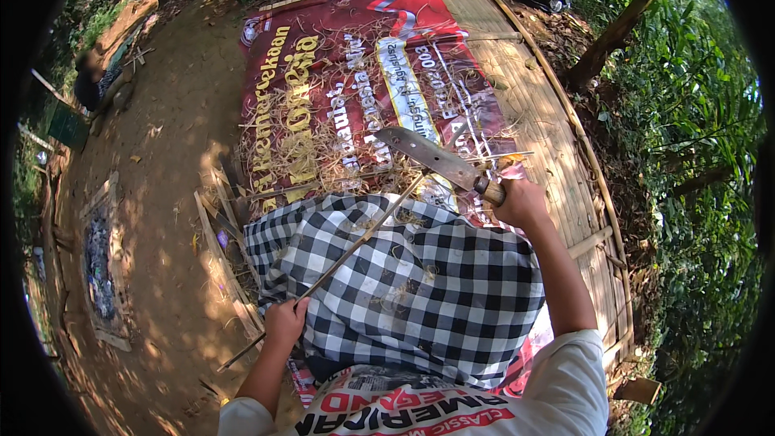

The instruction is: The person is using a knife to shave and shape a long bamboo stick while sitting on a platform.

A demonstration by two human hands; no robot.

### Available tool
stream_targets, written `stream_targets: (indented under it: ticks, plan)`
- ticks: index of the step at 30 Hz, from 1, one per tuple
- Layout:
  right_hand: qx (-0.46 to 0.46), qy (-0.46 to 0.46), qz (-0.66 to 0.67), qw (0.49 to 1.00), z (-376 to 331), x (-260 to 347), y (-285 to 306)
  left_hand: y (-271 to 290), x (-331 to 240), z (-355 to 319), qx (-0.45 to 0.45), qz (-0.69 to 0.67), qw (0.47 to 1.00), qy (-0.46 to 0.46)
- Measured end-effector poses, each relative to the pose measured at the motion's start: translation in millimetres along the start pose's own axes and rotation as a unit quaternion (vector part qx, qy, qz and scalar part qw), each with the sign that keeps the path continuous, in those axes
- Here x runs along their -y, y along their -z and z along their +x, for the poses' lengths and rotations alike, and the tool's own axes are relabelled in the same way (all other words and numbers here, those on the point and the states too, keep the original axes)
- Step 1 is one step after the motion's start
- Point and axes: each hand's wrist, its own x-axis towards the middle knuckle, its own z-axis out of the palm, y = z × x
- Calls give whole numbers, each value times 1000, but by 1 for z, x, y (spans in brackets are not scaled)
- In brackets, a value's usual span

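Note:
My left hand point(285, 323) grips the near end of a long thin bamboo stick point(363, 238) that slants up and to the right across my lap. My right hand point(521, 200) holds the wooden handle of a broad steel machete point(428, 153). The blade points up and left, its edge meeting the far end of the stick. A black-and-white checked cloth point(428, 291) covers my lap under the stick. Thin bamboo shavings point(323, 137) lie scattered ahead of me.
I sit on a raised bamboo-slat platform point(557, 137) covered by a red printed banner point(339, 56). Bare dirt ground point(161, 194) lies to the left, with split bamboo pieces point(222, 250) by the platform edge. Green plants point(702, 153) and a leaning trunk point(622, 24) stand on the right.

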Motion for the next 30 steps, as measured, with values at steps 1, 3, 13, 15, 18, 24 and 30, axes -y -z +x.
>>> stream_targets:
  ticks: [1, 3, 13, 15, 18, 24, 30]
  plan:
    - [-21, 0, -10, 1000, 2, -8, 0, 2, 1, 1, 7, 1, 1000, -1]
    - [-52, -21, -29, 998, 10, -29, -13, 1, 1, 4, 25, -1, 1000, 1]
    - [-60, 63, -9, 996, -16, 14, -22, 20, -1, 14, 88, -29, 996, 0]
    - [-31, 121, -31, 992, -27, 32, -30, 22, -2, 14, 99, -35, 994, 3]
    - [12, 151, -43, 987, -34, 44, -29, 11, 12, 11, 99, -46, 994, -2]
    - [-53, -21, 50, 997, -5, -27, -9, 6, 10, 14, 87, -66, 994, -9]
    - [-48, -28, -6, 998, -15, -32, -13, 10, 4, 16, 105, -34, 994, -5]
